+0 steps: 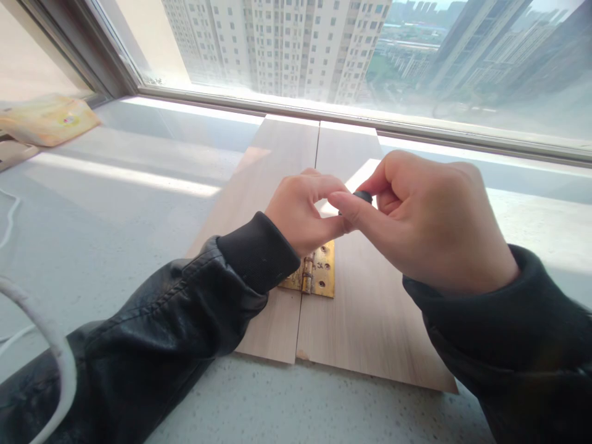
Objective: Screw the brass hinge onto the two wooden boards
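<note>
Two pale wooden boards (361,333) lie side by side on the speckled white sill. A brass hinge (325,271) lies across the seam between them, partly covered by my left sleeve and hand. Above the boards, my left hand (308,206) is closed, its thumb and forefinger meeting beside a small dark object (363,196). My right hand (425,216) pinches that object between thumb and forefinger. Most of the object is hidden by the fingers, and whether my left fingertips grip it too is hard to make out.
A window frame (342,117) runs behind the far ends of the boards. At the far left lies a yellowish packet (50,117). White cable (67,364) loops over my left sleeve, and thinner cable (10,216) rests on the sill (115,228).
</note>
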Demonstrator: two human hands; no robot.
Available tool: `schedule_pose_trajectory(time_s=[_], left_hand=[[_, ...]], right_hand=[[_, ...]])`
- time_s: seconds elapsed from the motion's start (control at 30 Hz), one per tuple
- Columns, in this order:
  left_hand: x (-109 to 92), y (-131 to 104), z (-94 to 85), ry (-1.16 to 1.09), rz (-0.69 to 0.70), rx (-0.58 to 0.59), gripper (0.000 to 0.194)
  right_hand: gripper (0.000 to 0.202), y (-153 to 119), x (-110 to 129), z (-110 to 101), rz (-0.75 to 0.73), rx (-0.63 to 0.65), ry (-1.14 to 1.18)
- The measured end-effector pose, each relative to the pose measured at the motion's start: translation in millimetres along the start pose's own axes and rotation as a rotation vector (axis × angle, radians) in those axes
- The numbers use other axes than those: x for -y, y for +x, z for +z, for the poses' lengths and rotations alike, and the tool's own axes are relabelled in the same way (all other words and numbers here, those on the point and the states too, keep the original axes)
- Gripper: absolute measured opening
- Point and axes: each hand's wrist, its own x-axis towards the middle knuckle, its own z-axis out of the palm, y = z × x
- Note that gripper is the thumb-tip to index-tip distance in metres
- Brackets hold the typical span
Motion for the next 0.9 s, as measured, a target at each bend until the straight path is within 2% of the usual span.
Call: schedule_pose_trajectory(time_s=[0.13,0.23,0.4,0.57,0.7,0.9], left_hand=[[2,4,-6.4,-0.1,0.038,0.158,0.008],[3,5,-10.6,-0.105,0.065,0.277,0.01],[6,5,-13.6,-0.065,0.009,0.211,0.017],[7,5,-13.8,0.012,0.027,0.174,0.02],[6,3,-10.2,0.117,-0.022,0.089,0.021],[4,1,-7.1,0.158,0.026,0.073,0.017]], right_hand=[[0.036,0,1,-3,0.004,0.028,0.003],[0.039,-1,-2,-5,-0.009,0.088,0.09],[0.025,0,-11,-8,-0.046,0.207,0.225],[0.018,1,-17,-11,-0.079,0.311,0.262],[0.016,0,-17,-11,-0.093,0.295,0.183],[0.019,-2,-14,-8,-0.176,0.209,0.063]])
